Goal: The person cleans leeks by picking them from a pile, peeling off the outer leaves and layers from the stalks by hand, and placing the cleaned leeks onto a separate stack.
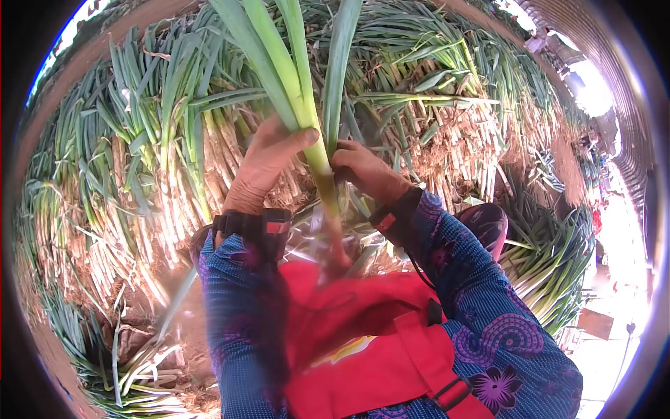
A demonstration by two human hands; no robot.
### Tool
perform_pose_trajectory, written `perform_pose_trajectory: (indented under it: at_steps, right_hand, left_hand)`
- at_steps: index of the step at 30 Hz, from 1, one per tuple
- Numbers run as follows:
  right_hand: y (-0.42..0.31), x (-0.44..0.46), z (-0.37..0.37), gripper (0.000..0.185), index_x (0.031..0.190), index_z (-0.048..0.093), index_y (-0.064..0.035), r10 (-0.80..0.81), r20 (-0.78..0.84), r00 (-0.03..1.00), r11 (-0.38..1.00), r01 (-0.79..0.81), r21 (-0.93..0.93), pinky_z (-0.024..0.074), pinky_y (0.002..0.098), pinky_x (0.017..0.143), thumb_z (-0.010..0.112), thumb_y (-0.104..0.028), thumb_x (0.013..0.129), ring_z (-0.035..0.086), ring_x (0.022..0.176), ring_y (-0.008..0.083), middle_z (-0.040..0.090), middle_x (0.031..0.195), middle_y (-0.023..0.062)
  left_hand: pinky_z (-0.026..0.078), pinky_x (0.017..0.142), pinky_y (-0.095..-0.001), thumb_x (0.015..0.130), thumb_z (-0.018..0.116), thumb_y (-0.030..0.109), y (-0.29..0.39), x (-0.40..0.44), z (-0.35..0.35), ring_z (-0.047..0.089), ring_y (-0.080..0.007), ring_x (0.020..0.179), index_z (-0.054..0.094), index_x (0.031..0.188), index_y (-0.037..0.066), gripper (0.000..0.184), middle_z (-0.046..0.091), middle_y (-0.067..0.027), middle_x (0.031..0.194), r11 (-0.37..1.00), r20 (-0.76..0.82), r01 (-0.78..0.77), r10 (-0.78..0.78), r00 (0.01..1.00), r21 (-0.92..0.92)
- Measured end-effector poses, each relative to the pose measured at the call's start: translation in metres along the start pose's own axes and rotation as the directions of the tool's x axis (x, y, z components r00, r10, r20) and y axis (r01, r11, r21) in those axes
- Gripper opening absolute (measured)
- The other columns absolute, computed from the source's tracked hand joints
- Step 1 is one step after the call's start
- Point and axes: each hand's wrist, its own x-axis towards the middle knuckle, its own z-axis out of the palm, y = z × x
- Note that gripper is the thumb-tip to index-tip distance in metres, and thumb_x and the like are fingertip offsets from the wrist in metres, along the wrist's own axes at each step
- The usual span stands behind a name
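The leek (pixel 324 183) stands upright toward twelve o'clock. The left hand (pixel 264 162) clasps its shaft, thumb across, apparently for steadiness; the right hand (pixel 368 170) pinches an outer leaf (pixel 339 84), apparently keeping it clear. Massed stalks (pixel 164 167) lie toward ten o'clock.
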Motion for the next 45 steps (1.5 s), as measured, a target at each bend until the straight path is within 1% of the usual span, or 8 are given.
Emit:
perform_pose_trajectory:
  at_steps: [2, 4, 9, 11, 16, 21, 30, 45]
  right_hand:
    - [0.024, -0.006, -0.011, 0.017, 0.096, 0.056, 0.0006, -0.327, 0.220, 0.919, 0.737, 0.393, -0.550, 0.0522, 0.0310, 0.065, 0.051, -0.015, 0.092, 0.061, 0.076, 0.0178, 0.061, 0.087, 0.0067]
    - [0.044, -0.008, -0.004, 0.011, 0.095, 0.056, -0.0018, 0.080, 0.040, 0.996, 0.914, -0.090, 0.395, 0.0516, 0.0332, 0.065, 0.052, -0.012, 0.091, 0.061, 0.078, 0.0209, 0.060, 0.087, 0.0069]
    - [0.108, -0.014, -0.006, 0.010, 0.097, 0.057, -0.0058, 0.147, -0.049, 0.988, 0.906, -0.115, 0.407, 0.0492, 0.0356, 0.061, 0.053, -0.011, 0.089, 0.059, 0.071, 0.0242, 0.061, 0.083, 0.0075]
    - [0.099, -0.040, -0.005, 0.013, 0.099, 0.058, -0.0059, 0.576, 0.119, 0.809, 0.146, -0.246, 0.958, 0.0483, 0.0363, 0.060, 0.055, -0.013, 0.088, 0.059, 0.068, 0.0244, 0.061, 0.081, 0.0076]
    - [0.215, -0.110, -0.060, 0.030, 0.108, 0.063, -0.0065, 0.772, -0.323, 0.548, 0.529, -0.270, 0.805, 0.0535, 0.0395, 0.071, 0.064, -0.025, 0.085, 0.065, 0.074, 0.0264, 0.067, 0.087, 0.0108]
    - [0.194, -0.150, -0.075, 0.040, 0.111, 0.063, -0.0001, 0.320, -0.749, 0.580, 0.440, -0.791, -0.425, 0.0495, 0.0332, 0.064, 0.061, -0.027, 0.081, 0.063, 0.072, 0.0203, 0.064, 0.074, 0.0070]
    - [0.003, 0.003, 0.067, 0.040, 0.114, 0.056, 0.0014, -0.057, -0.130, 0.990, 0.981, 0.032, -0.190, 0.0465, 0.0312, 0.084, 0.066, -0.022, 0.083, 0.059, 0.094, 0.0200, 0.063, 0.101, 0.0103]
    - [0.008, 0.015, 0.074, 0.025, 0.097, 0.056, -0.0008, -0.020, -0.072, 0.997, 0.997, 0.015, -0.071, 0.0471, 0.0308, 0.067, 0.068, -0.009, 0.076, 0.058, 0.076, 0.0163, 0.060, 0.087, 0.0047]
  left_hand:
    - [0.045, 0.089, -0.0308, 0.086, 0.071, 0.024, 0.004, -0.005, 0.004, 0.058, -0.0160, 0.098, 0.059, 0.117, 0.001, 0.041, 0.064, -0.0048, 0.103, 0.994, -0.011, 0.052, -0.053, 0.999, -0.091]
    - [0.047, 0.086, -0.0314, 0.088, 0.069, 0.027, 0.001, -0.005, 0.008, 0.059, -0.0173, 0.096, 0.058, 0.117, 0.000, 0.041, 0.063, -0.0060, 0.103, 0.974, -0.089, 0.052, -0.073, 0.993, -0.220]
    - [0.048, 0.070, -0.0345, 0.096, 0.053, 0.041, 0.002, 0.003, -0.001, 0.054, -0.0185, 0.078, 0.053, 0.111, 0.004, 0.040, 0.055, -0.0051, 0.088, 0.836, 0.036, 0.021, -0.001, 0.999, -0.549]
    - [0.045, 0.065, -0.0340, 0.095, 0.055, 0.043, 0.007, 0.002, -0.002, 0.049, -0.0177, 0.071, 0.050, 0.107, 0.007, 0.039, 0.049, -0.0045, 0.085, 0.824, -0.036, 0.001, -0.026, 0.999, -0.566]
    - [0.044, 0.064, -0.0333, 0.093, 0.057, 0.044, 0.012, -0.006, -0.022, 0.049, -0.0171, 0.072, 0.049, 0.107, 0.007, 0.041, 0.051, -0.0058, 0.087, 0.873, -0.169, -0.157, 0.087, 0.982, -0.463]
    - [0.044, 0.069, -0.0329, 0.096, 0.054, 0.039, 0.013, -0.010, -0.046, 0.048, -0.0173, 0.076, 0.049, 0.109, 0.007, 0.035, 0.052, -0.0065, 0.089, 0.854, -0.313, -0.248, 0.107, 0.944, -0.456]
    - [0.045, 0.071, -0.0357, 0.096, 0.057, 0.023, 0.001, -0.008, -0.037, 0.052, -0.0197, 0.077, 0.052, 0.108, 0.005, 0.023, 0.051, -0.0060, 0.085, 0.822, -0.335, -0.217, 0.034, 0.941, -0.527]
    - [0.049, 0.062, -0.0329, 0.091, 0.062, 0.014, -0.012, -0.009, -0.046, 0.057, -0.0178, 0.072, 0.050, 0.105, 0.008, 0.020, 0.056, -0.0053, 0.086, 0.853, -0.454, -0.198, -0.050, 0.889, -0.482]
